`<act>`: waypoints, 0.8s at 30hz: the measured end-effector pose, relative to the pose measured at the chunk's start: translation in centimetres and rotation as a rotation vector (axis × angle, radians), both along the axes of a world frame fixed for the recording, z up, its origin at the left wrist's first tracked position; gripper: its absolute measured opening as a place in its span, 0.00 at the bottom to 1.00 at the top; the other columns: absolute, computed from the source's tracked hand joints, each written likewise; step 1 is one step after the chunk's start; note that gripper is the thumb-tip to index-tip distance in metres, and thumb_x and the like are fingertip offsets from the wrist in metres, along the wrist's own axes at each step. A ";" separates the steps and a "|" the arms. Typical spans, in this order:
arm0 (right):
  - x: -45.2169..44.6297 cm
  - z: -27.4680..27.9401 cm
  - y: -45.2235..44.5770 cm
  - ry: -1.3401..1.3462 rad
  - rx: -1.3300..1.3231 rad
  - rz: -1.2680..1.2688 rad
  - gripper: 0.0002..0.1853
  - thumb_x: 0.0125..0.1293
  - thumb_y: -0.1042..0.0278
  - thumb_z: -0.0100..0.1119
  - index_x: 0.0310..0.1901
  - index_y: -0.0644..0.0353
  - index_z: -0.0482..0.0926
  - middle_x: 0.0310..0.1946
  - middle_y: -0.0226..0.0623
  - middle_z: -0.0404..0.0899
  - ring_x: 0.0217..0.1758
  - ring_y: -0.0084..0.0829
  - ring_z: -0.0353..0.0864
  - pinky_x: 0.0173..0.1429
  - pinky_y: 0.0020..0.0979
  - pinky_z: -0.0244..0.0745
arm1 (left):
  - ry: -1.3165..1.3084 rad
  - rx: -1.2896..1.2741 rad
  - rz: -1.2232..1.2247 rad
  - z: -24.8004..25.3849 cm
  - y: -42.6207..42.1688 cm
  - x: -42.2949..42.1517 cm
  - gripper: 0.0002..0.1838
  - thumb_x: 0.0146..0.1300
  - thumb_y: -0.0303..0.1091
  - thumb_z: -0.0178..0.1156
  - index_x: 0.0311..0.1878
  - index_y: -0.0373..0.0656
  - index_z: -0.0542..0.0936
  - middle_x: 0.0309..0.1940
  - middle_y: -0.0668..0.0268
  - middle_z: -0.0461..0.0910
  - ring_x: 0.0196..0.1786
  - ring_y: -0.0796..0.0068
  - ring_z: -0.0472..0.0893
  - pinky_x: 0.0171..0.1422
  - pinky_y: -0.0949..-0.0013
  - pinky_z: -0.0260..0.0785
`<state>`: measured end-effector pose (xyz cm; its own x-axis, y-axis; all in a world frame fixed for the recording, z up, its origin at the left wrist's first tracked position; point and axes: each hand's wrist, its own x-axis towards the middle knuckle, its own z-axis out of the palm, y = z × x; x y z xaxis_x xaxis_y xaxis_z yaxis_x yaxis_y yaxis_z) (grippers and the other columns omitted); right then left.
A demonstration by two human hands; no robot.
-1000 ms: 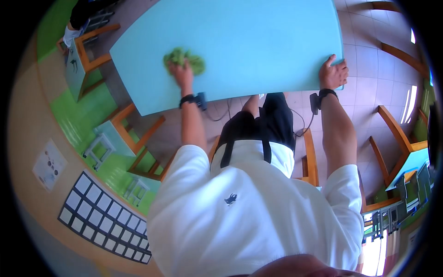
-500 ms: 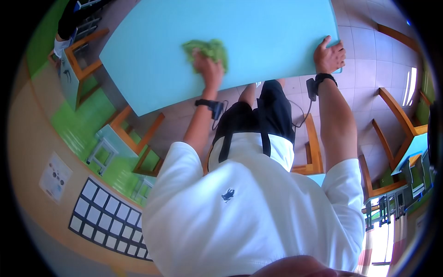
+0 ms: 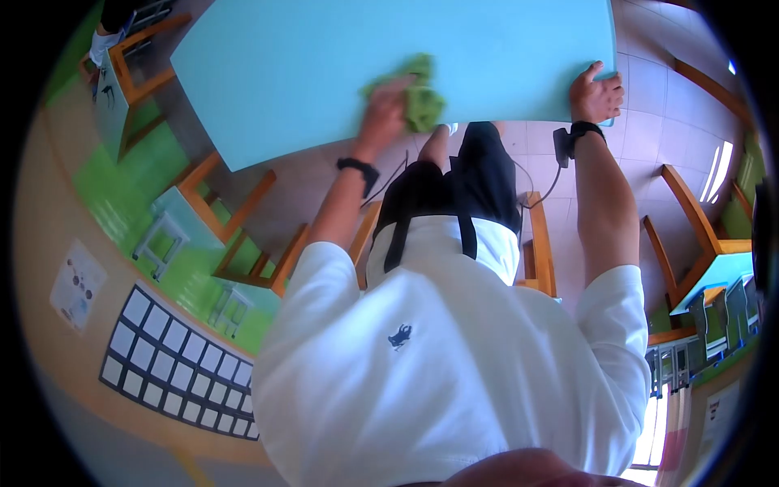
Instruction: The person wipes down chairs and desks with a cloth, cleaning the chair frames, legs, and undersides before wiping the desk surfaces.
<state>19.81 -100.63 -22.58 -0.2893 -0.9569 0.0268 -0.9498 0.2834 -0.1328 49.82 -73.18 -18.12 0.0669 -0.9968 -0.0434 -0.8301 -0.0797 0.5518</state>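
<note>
My left hand point(image 3: 385, 118) presses a crumpled green cloth point(image 3: 422, 101) onto the light blue tabletop point(image 3: 324, 65), near its front edge; the hand is blurred and some fingers are hidden. At the table's right front corner, my right hand point(image 3: 596, 95) rests with its thumb apart and its fingers bent at the edge, holding no loose object. Both wrists wear black bands; a dark box sits by the right one.
Wooden-framed tables point(image 3: 231, 219) stand on the left, and another point(image 3: 710, 264) is at the right. A person's leg point(image 3: 101, 40) shows at top left. A thin cable point(image 3: 554, 195) hangs near my right wrist. Wall cards point(image 3: 166, 365) are at lower left.
My left hand and the green cloth have moved right across the tabletop, closer to my legs. My right hand stays at the table's corner. The view has shifted slightly.
</note>
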 end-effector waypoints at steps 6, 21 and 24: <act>0.0 -0.1 0.1 -0.018 -0.046 0.007 0.35 0.66 0.37 0.39 0.60 0.61 0.67 0.52 0.50 0.72 0.59 0.49 0.69 0.62 0.49 0.59 | -0.184 0.195 0.669 -1.1 13.9 10.4 0.25 0.65 0.28 0.56 0.65 0.35 0.66 0.65 0.45 0.66 0.69 0.50 0.65 0.72 0.53 0.59; -0.6 8.0 11.3 -0.718 0.813 1.147 0.28 0.65 0.77 0.55 0.67 0.51 0.69 0.50 0.43 0.78 0.54 0.37 0.76 0.58 0.37 0.72 | 0.099 0.126 0.085 -0.1 -2.9 -10.6 0.23 0.52 0.33 0.65 0.54 0.41 0.76 0.71 0.52 0.59 0.75 0.50 0.55 0.71 0.42 0.51; 2.5 10.1 13.3 -0.930 0.975 0.968 0.29 0.65 0.82 0.51 0.68 0.51 0.69 0.45 0.39 0.79 0.45 0.26 0.78 0.52 0.31 0.77 | 0.233 0.046 0.166 -2.9 -4.9 -15.2 0.25 0.63 0.44 0.56 0.61 0.44 0.73 0.76 0.60 0.53 0.78 0.57 0.50 0.76 0.43 0.45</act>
<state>22.29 -87.33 -12.48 0.8108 -0.3326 -0.4816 -0.5150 -0.0143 -0.8571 34.66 -78.04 -20.99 0.2116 -0.9697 -0.1220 -0.6546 -0.2333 0.7191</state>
